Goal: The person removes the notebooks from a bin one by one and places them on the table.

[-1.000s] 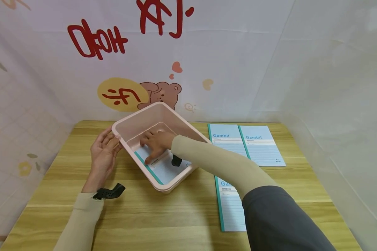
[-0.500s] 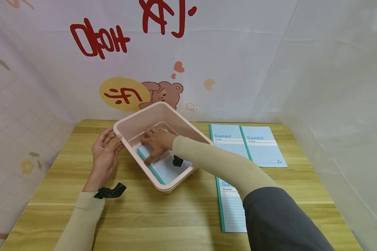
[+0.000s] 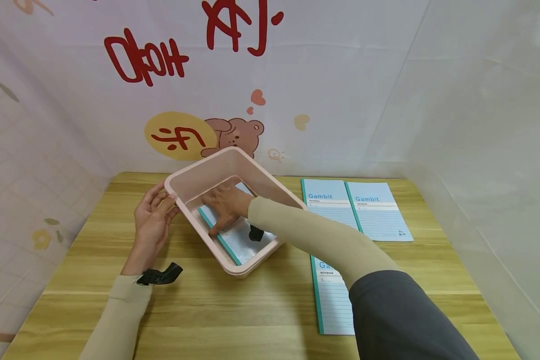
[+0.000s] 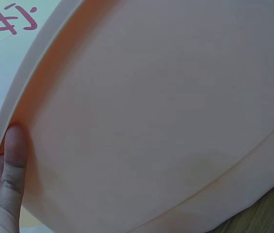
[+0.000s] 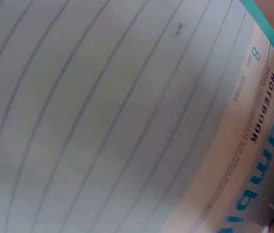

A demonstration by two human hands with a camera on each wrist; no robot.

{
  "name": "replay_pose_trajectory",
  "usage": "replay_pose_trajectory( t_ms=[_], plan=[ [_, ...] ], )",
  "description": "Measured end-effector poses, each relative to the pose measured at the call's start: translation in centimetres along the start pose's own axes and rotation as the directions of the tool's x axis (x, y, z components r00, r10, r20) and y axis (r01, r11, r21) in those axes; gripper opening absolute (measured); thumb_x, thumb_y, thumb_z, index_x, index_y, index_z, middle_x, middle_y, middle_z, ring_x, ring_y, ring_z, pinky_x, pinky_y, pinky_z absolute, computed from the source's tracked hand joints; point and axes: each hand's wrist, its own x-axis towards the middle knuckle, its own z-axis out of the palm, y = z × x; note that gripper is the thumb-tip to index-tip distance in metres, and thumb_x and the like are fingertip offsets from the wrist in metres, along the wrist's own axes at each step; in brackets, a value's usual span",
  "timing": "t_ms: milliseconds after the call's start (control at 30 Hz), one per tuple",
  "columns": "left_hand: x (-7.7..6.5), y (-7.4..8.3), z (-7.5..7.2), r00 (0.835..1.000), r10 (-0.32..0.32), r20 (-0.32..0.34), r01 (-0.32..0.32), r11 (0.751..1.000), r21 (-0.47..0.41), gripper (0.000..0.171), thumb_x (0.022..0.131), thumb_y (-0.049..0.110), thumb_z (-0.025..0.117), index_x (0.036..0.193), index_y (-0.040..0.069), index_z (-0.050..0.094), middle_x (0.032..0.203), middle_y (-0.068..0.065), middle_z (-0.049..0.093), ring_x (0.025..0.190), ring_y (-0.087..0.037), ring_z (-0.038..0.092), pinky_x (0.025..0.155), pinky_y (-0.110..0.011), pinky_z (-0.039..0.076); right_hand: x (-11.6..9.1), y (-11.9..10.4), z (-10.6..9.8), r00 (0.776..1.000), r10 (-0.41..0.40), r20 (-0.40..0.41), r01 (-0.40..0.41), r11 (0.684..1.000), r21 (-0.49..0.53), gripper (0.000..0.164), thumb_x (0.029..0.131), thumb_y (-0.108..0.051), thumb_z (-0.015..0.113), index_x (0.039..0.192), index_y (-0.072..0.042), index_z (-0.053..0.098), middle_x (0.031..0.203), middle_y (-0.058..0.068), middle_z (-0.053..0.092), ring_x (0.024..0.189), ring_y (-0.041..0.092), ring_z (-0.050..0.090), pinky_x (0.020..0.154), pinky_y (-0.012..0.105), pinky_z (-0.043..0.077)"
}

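A pale pink plastic storage bin (image 3: 247, 272) stands turned at an angle near the back of the table. My left hand (image 3: 152, 220) holds the bin's left corner by the rim; in the left wrist view a digit (image 4: 14, 150) lies against the wall just under the lip. Inside the bin lies a light blue lined notebook (image 3: 243, 245) with a teal spine. Over its top part my right hand (image 3: 227, 204) rests with spread fingers, the thumb at the spine. The right wrist view shows the notebook's cover (image 5: 103, 116) close up, with fingertips at the right border.
Two more notebooks lie at the back right, a left one (image 3: 326, 192) and a right one (image 3: 378, 210), side by side. Another notebook (image 3: 335, 305) lies nearer, partly under the right sleeve (image 3: 324, 235). A printed fabric wall (image 3: 342, 100) rises behind the wooden table (image 3: 234, 325).
The notebook in the bin has shifted to the right, away from the left wall, along with my right hand. My left hand keeps its hold on the rim.
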Motion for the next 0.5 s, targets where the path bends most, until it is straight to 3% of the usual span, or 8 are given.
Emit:
replay_pose_trajectory(
  t_ms=[167,233,500],
  plan=[
    [-0.01,-0.03,-0.04,1.000,-0.003,0.005,0.003,1.000,0.004,0.046,0.097,-0.002,0.066,0.140,0.005,0.050,0.103,-0.003,0.062,0.086,-0.011,0.068,0.070,-0.019,0.062,0.01,0.19,0.04,0.998,-0.019,-0.053,0.015,0.997,-0.080,0.097,0.080,-0.091,0.047,0.154,-0.031,0.030,0.162,0.003,0.038,0.150,0.025,0.033,0.115,0.067,0.033],
    [-0.05,-0.01,-0.03,1.000,-0.006,0.009,0.006,1.000,-0.003,0.047,0.097,-0.002,0.066,0.140,0.005,0.049,0.103,-0.003,0.062,0.086,-0.011,0.068,0.070,-0.019,0.062,0.10,0.28,0.04,0.997,-0.026,-0.079,0.018,0.995,-0.096,0.097,0.080,-0.090,0.047,0.155,-0.031,0.031,0.162,0.002,0.039,0.150,0.024,0.034,0.115,0.064,0.034],
    [-0.12,-0.04,0.03,1.000,-0.007,0.008,0.007,1.000,0.000,0.049,0.097,0.000,0.066,0.142,0.004,0.048,0.103,-0.003,0.061,0.089,-0.012,0.068,0.072,-0.019,0.062,0.40,0.56,-0.28,0.994,-0.020,-0.103,0.015,0.998,-0.054,0.102,0.081,-0.088,0.050,0.162,-0.031,0.024,0.163,0.002,0.039,0.152,0.023,0.032,0.121,0.058,0.027]
  ],
)
